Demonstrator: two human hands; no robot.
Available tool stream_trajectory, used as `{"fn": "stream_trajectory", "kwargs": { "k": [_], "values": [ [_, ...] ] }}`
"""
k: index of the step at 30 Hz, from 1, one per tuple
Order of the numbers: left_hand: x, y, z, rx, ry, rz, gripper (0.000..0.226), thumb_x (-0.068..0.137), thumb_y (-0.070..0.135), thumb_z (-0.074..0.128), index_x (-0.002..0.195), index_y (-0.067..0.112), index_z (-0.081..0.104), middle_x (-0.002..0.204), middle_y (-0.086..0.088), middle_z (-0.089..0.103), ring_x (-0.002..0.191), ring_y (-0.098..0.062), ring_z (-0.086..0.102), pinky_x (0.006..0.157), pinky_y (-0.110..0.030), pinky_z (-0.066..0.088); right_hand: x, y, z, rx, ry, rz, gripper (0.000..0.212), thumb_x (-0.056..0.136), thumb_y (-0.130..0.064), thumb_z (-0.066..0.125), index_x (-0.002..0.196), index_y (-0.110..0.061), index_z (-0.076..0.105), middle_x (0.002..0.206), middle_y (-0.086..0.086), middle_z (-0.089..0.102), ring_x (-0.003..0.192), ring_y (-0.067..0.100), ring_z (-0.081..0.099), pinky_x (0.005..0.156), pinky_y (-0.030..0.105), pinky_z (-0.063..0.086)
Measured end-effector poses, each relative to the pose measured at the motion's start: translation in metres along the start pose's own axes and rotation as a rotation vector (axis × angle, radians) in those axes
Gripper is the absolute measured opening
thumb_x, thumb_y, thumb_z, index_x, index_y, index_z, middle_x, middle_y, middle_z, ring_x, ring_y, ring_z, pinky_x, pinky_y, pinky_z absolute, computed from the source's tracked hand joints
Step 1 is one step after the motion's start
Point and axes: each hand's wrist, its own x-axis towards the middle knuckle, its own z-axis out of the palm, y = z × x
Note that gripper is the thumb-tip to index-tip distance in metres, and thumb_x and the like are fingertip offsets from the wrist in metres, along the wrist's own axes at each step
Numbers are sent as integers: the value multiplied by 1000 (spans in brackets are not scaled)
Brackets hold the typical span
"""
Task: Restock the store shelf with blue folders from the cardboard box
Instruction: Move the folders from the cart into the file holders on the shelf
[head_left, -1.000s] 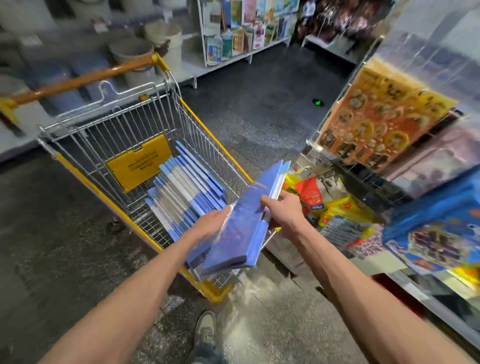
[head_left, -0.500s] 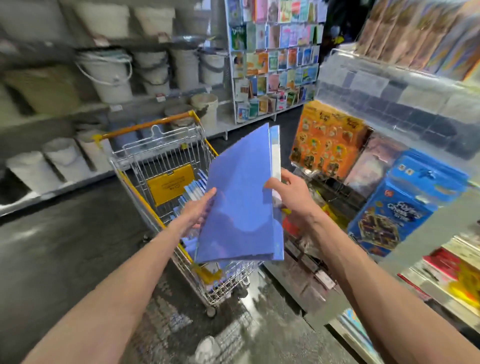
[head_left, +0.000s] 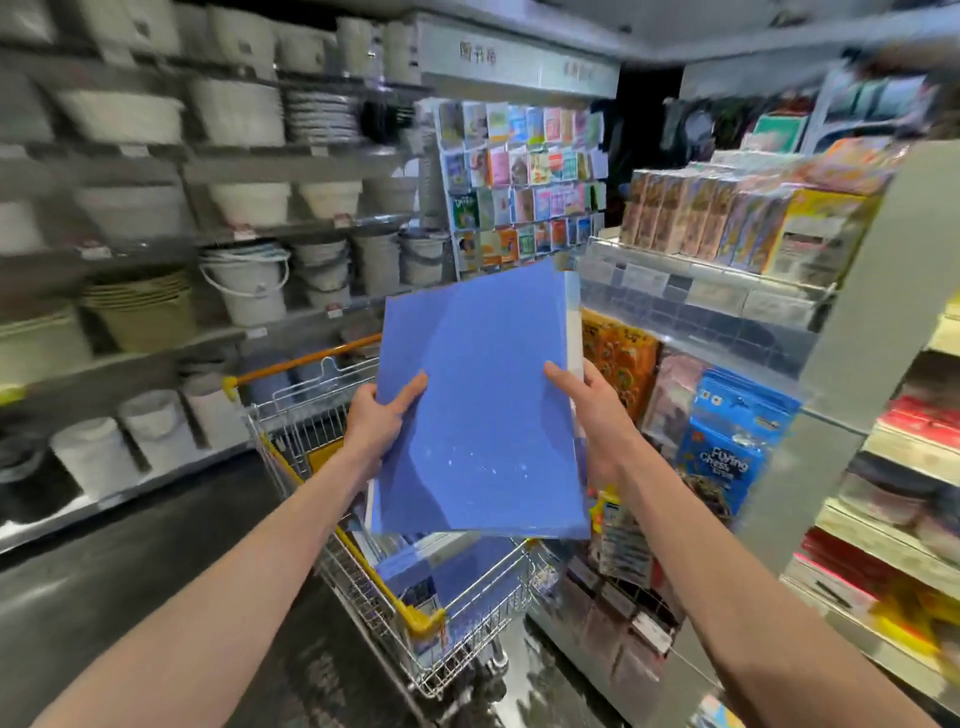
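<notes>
Above the cart (head_left: 421, 621), the left hand (head_left: 376, 426) and right hand (head_left: 589, 415) each pinch a side of the blue folders (head_left: 478, 405), and a loose grip could let some slip out.

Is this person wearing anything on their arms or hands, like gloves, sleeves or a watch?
Nothing that shows. The left hand and right hand are gloveless, with no rings or watch visible; the left forearm and right forearm are bare to the picture's edge.
</notes>
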Motion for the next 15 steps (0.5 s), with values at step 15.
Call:
{"fn": "stream_trajectory", "kwargs": {
  "k": [15],
  "values": [
    [-78, 138, 77, 285, -235, 587, 77, 91, 60, 63, 153, 21, 41, 159, -7, 39, 147, -25, 34, 118, -40, 30, -91, -115, 21, -379, 394, -505, 27, 94, -16, 67, 119, -24, 66, 114, 5, 74, 105, 26, 71, 95, 54, 55]
  ]
}}
